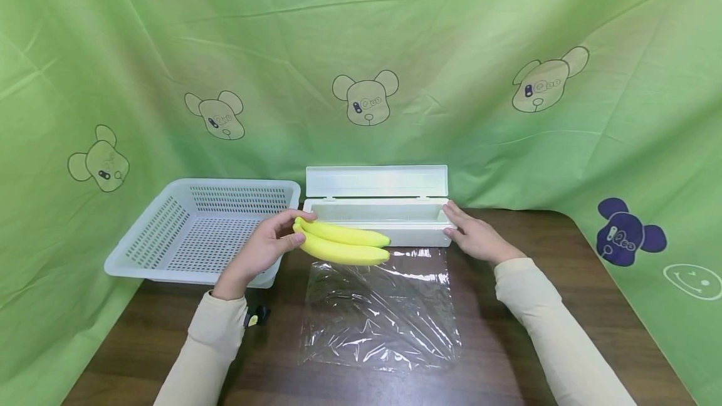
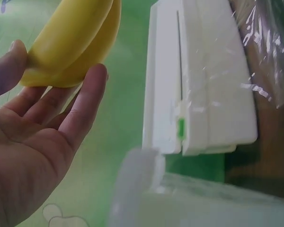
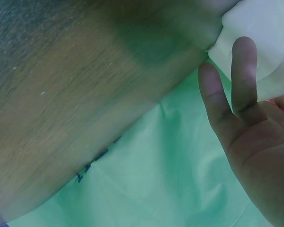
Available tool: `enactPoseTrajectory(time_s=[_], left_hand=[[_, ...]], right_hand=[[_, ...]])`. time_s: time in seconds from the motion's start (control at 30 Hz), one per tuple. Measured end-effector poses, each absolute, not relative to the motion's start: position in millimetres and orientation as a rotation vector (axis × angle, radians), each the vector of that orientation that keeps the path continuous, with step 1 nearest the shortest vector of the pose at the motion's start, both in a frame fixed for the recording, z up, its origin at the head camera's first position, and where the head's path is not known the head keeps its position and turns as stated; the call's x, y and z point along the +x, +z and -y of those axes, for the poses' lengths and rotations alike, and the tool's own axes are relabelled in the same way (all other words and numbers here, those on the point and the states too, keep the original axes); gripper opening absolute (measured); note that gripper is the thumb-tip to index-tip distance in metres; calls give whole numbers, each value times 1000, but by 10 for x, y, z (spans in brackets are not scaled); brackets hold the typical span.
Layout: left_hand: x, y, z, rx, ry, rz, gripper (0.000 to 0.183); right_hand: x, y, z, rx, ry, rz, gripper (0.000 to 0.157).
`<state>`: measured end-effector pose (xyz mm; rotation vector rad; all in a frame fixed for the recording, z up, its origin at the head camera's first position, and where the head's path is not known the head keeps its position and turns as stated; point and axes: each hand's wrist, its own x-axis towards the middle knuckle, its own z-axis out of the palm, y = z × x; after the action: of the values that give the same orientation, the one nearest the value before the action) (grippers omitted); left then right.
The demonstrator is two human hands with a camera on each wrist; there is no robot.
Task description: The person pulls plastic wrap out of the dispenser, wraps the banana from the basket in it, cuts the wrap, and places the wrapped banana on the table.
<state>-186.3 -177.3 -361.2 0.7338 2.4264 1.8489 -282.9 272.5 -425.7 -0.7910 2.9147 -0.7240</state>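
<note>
My left hand [image 1: 263,251] holds a pair of yellow bananas [image 1: 344,250] by their joined stem end, thumb on the near side. The bananas are raised over the front edge of a long white cling film dispenser [image 1: 376,234], whose lid [image 1: 376,181] stands up at the back. A sheet of clear cling film [image 1: 383,318] spreads from the dispenser toward me over the table. My right hand [image 1: 476,237] touches the dispenser's right end with fingers extended, the thumb lower at the front corner. Two straight fingers [image 3: 244,71] show beside the white end in the right wrist view.
A white perforated basket [image 1: 188,271] stands at the left, its right rim near the dispenser and my left hand. Everything rests on a dark brown wooden table [image 1: 524,343]. Behind it hangs a green cloth [image 1: 451,30] with cartoon bear heads.
</note>
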Motion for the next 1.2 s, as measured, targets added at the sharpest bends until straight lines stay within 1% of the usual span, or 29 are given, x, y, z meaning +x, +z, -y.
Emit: enactPoseTrajectory(time_s=[0.33,0.67,0.9,1.1,1.2], left_hand=[[-1838,-3757,1553,662,1913,-2397,33],[-1818,-4049,1316,565,1895,-2306,33],[-1842,-4237,1246,535,1880,-2218,33],[-1872,-4400,1241,449,1829,-2201,32],[-1876,-4451,1236,421,1813,-2189,35]], right_hand=[[-2826,-4280,-2727,-794,-715,-2924,62],[-2821,-4286,-2720,-768,-749,-2914,63],[-2810,-4290,-2718,-761,-765,-2922,63],[-2816,-4282,-2717,-769,-773,-2926,63],[-2818,-4279,-2709,-759,-776,-2922,63]])
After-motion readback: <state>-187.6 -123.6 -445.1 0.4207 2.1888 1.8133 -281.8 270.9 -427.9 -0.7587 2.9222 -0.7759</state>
